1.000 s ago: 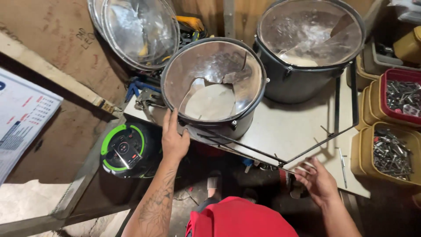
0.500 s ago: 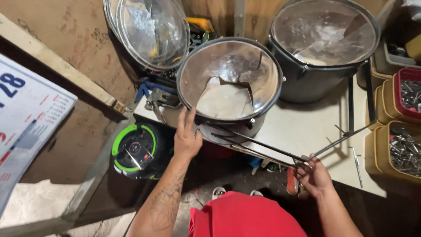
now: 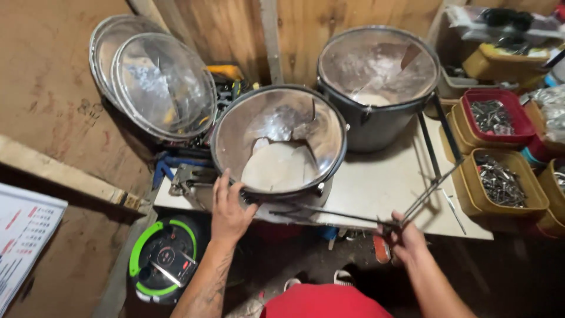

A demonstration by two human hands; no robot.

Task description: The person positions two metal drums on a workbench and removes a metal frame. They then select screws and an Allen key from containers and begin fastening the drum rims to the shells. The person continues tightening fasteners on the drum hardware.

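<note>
My left hand [image 3: 228, 209] rests on the near rim of a round drum [image 3: 279, 141] with a clear, torn-looking head, lying on a pale bench top [image 3: 382, 182]. My right hand [image 3: 405, 238] grips the corner of a thin black metal rod frame [image 3: 432, 176] at the bench's front edge. A second, taller dark drum [image 3: 376, 76] stands behind on the bench. Neither hand is hidden.
Clear round drum heads [image 3: 162, 85] lean on the wooden wall at left. A red tray [image 3: 497, 115] and yellow bins [image 3: 500, 182] of metal hardware sit at right. A green-and-black round device [image 3: 162, 259] lies on the floor below. A printed sheet [image 3: 23, 235] hangs far left.
The view has shifted so the drums sit farther right and lower. My left hand stays on the drum rim; my right hand keeps hold of the rod frame.
</note>
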